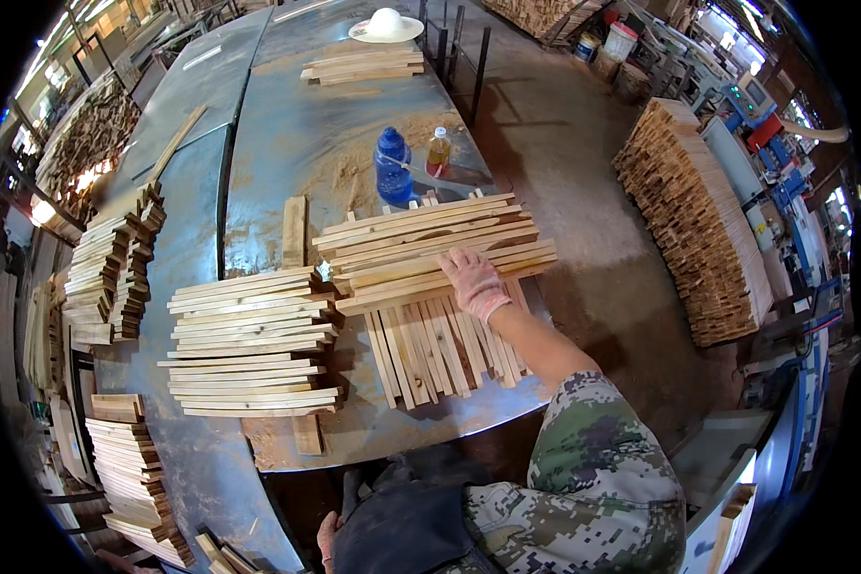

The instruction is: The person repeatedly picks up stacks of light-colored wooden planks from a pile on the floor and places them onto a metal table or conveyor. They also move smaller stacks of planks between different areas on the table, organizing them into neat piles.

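Observation:
My right hand [474, 279], in a pale pink glove, lies over the near strips of a layer of wooden strips [402, 251] on the table, its fingers closed over a strip's upper side. These strips run left to right across a lower layer of wooden strips [421, 354] that points toward me. To their left is another stack of wooden strips [249, 342], laid side by side. Only a little of my left hand [329, 538] shows, low beside the dark apron [402, 521]; its fingers are mostly hidden.
Beyond the strips stand a blue bottle [393, 170] and a small bottle of amber liquid [438, 153]. A white hat [386, 26] lies at the table's far end near more strips [364, 66]. Further stacks line the left side [134, 478]; a big wood pile [684, 230] stands right.

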### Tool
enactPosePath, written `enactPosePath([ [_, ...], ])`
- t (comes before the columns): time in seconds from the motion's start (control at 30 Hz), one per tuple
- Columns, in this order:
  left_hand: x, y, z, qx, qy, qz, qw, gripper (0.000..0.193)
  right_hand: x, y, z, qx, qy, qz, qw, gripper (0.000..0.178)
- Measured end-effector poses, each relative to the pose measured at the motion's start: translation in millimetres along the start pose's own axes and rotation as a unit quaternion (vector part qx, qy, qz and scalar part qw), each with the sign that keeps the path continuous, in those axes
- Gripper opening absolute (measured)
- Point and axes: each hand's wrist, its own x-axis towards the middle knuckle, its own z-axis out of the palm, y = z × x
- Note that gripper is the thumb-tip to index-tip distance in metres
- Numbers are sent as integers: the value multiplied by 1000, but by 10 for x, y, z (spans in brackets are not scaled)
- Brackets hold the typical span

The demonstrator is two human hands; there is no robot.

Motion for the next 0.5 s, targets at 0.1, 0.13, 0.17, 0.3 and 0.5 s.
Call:
enactPosePath([
  [0.1, -140, 224, 146, 17, -46, -15, 999, 24, -70, -88, 293, 31, 62, -10, 998, 80],
  [0.13, -248, 317, 161, -3, -36, -41, 998, 24, -23, -97, 331, 57, 26, 7, 998, 82],
  [0.17, -330, 378, 216, 9, -119, -10, 993, 24, -81, -149, 353, 10, 43, 23, 999, 82],
  [0.3, -818, 512, 449, 116, -6, 62, 991, 28, 96, -141, 223, 77, -29, 25, 996, 93],
  [0.5, -867, 428, 629, 96, 84, 112, 986, 28, 157, -347, 41, -67, -73, 57, 993, 97],
])
